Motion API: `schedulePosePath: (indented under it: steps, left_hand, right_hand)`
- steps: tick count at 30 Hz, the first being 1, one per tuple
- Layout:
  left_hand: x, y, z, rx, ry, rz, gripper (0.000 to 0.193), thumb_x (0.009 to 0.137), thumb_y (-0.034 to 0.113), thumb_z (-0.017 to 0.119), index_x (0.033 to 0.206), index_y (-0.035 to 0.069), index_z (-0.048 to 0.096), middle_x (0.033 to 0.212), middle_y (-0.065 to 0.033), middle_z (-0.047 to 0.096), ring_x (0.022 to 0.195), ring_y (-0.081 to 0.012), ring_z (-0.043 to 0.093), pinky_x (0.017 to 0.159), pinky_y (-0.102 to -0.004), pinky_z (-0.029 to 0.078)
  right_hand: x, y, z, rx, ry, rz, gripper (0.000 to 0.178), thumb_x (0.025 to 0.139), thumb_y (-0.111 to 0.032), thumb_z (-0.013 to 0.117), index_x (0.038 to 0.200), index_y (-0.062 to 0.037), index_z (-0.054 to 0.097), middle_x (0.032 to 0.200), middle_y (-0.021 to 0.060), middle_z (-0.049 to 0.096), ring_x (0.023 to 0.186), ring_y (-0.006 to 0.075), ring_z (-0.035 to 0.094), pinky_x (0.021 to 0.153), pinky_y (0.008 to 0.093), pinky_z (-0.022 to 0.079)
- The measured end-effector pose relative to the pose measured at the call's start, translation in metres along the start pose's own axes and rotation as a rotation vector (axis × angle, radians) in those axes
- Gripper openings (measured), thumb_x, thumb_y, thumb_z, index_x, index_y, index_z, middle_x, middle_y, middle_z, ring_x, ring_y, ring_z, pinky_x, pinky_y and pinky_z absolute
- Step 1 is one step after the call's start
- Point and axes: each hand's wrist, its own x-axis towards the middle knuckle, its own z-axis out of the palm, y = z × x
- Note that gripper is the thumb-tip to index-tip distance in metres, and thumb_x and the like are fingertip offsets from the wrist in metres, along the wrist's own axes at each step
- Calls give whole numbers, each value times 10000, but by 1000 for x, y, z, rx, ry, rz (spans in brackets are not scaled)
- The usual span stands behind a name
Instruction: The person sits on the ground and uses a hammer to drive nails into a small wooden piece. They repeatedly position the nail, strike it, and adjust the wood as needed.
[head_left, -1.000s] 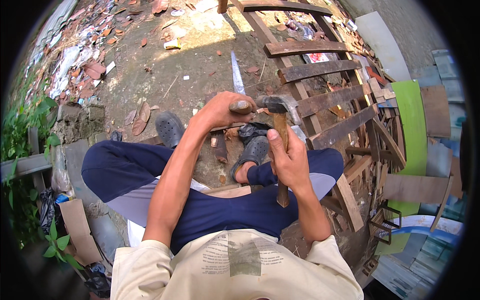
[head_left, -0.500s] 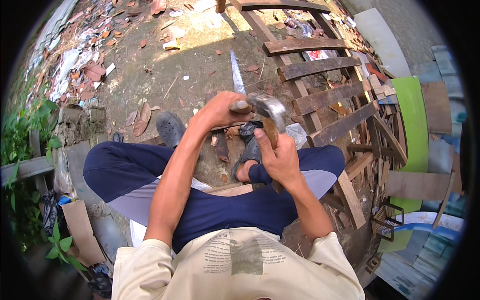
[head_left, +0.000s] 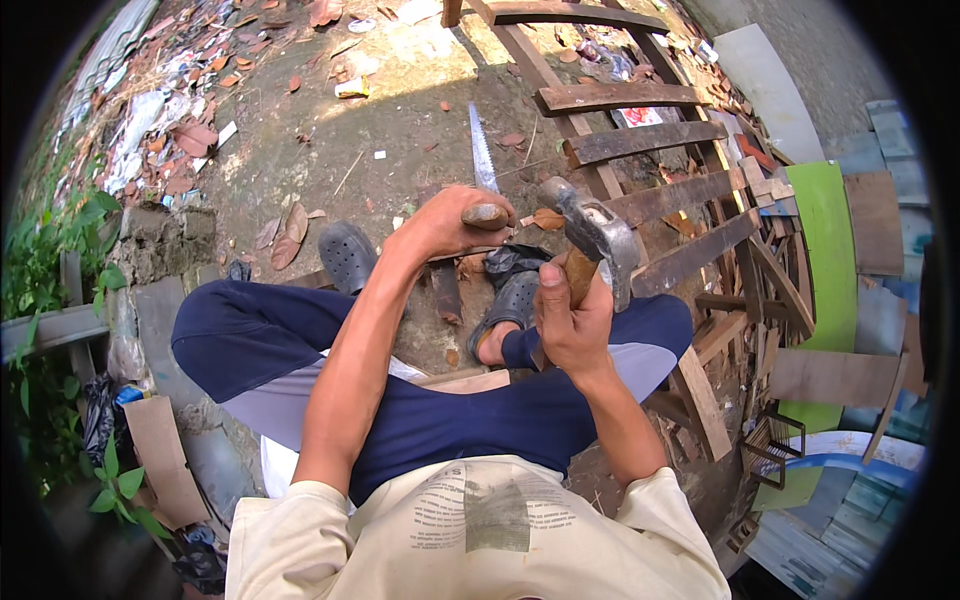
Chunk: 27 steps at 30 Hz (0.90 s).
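Observation:
My left hand [head_left: 445,222] is closed around a short wooden handle [head_left: 485,215], its rounded butt turned up toward me. The rest of that tool is hidden below the fist. In my right hand [head_left: 575,318] is a hammer [head_left: 603,240], gripped by its wooden handle with the thumb along it. The metal hammer head stands to the right of the left fist, apart from it. Just beyond the left hand lies a toothed saw blade [head_left: 481,150]; its near end is hidden by the hand. A dark wood strip [head_left: 446,292] shows below the left hand.
A slatted wooden frame [head_left: 650,140] leans at the right, near a pile of planks [head_left: 700,405] and a green board [head_left: 825,290]. My shoes [head_left: 347,256] rest on the ground between my bent legs. Litter and dry leaves [head_left: 150,140] cover the far left, by a broken block wall [head_left: 165,245].
The hammer has moved right and tilted away from the left fist, its head now lower and farther from the wooden handle. My left hand stays nearly in place.

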Motion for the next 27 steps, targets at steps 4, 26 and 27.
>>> schedulePosePath:
  steps: [4, 26, 27]
  left_hand:
    - [-3, -4, -3, -31, 2, -43, 270, 794, 135, 795, 1050, 70, 740, 981, -108, 754, 902, -264, 706, 833, -377, 550]
    - [-50, -93, -48, -943, 1183, -266, 177, 906, 179, 681, 796, 76, 587, 708, -33, 537, 661, -168, 591, 728, -419, 590]
    - [-41, -78, -54, -799, 1109, -168, 229, 911, 216, 731, 778, 68, 617, 703, -23, 570, 636, -154, 596, 657, -342, 557]
  right_hand:
    - [11, 15, -1, -144, -52, -64, 409, 1030, -367, 635, 1018, 41, 651, 627, 127, 609, 575, 195, 606, 573, 373, 468]
    - [67, 164, 17, 324, 230, 290, 456, 1040, -470, 578, 887, -40, 581, 529, 8, 488, 381, 125, 483, 362, 310, 359]
    - [67, 162, 17, 347, 214, 314, 458, 1040, -474, 577, 886, -43, 578, 530, 5, 488, 380, 123, 480, 357, 306, 356]
